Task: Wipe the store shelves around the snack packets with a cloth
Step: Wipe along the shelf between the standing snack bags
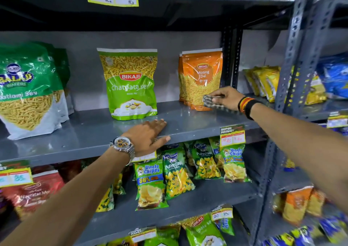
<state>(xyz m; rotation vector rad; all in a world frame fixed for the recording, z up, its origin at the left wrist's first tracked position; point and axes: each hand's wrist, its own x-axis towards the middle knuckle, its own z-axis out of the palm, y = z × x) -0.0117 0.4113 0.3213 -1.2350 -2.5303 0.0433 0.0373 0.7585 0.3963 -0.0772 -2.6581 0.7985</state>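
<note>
Gripping a bunched cloth [213,102], the right hand [227,98] is closed on it at the right end of the shelf [90,132], the cloth pressed low against the front of the orange packet [200,78], by its foot. Leftward from this hand the bare shelf runs long, past the green packet [131,83] toward the Balaji packet [28,87]. The left hand [148,135] is laid flat and empty on the shelf lip, fingers spread, in front of the green packet. The right hand is judged nearer the unwiped strip, so a leftward sweep along the shelf is called for.
</note>
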